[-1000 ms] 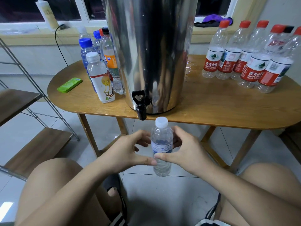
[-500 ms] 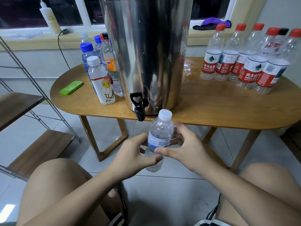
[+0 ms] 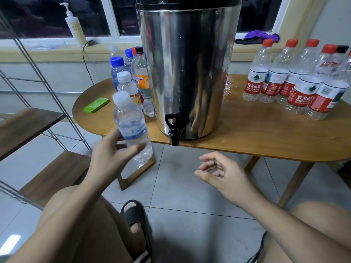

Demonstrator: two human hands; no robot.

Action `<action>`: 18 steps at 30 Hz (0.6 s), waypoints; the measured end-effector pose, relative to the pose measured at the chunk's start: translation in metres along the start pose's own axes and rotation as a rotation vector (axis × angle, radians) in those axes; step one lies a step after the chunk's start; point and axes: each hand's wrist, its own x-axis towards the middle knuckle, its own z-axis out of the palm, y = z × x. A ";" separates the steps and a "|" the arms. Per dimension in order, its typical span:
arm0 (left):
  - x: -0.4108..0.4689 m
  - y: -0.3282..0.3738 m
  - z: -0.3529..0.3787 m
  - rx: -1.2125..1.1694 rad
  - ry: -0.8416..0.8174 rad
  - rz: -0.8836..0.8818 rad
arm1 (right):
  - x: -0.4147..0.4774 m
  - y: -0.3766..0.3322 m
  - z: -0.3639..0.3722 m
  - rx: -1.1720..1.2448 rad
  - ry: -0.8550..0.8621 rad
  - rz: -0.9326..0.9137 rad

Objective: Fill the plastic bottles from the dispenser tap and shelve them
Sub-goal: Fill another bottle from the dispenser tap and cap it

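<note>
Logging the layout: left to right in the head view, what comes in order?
Wooden shelf, green case, held bottle, dispenser tap, right hand, red-capped bottles.

— What sort of place is this?
— A room in a home, it seems: tiled floor (image 3: 190, 190), window sill (image 3: 47, 52) with a pump bottle (image 3: 75, 29), wooden surface (image 3: 266, 133), wire-framed shelf (image 3: 55, 171), a slipper (image 3: 131, 209) on one foot.

Left hand (image 3: 112, 154) forward, fingers (image 3: 116, 134) around bottle (image 3: 131, 126); right hand (image 3: 222, 173) lower, loosely curled, empty.
</note>
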 end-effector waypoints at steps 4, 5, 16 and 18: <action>0.037 -0.007 -0.008 0.021 0.147 -0.021 | 0.003 0.005 0.002 -0.041 -0.023 0.006; 0.046 -0.009 -0.009 0.028 0.181 -0.033 | 0.004 0.007 0.002 -0.053 -0.027 0.010; 0.104 -0.025 0.008 0.137 0.240 -0.085 | 0.004 0.013 0.001 -0.147 -0.054 0.012; 0.111 -0.026 0.012 0.148 0.251 -0.095 | 0.005 0.014 0.001 -0.149 -0.054 0.007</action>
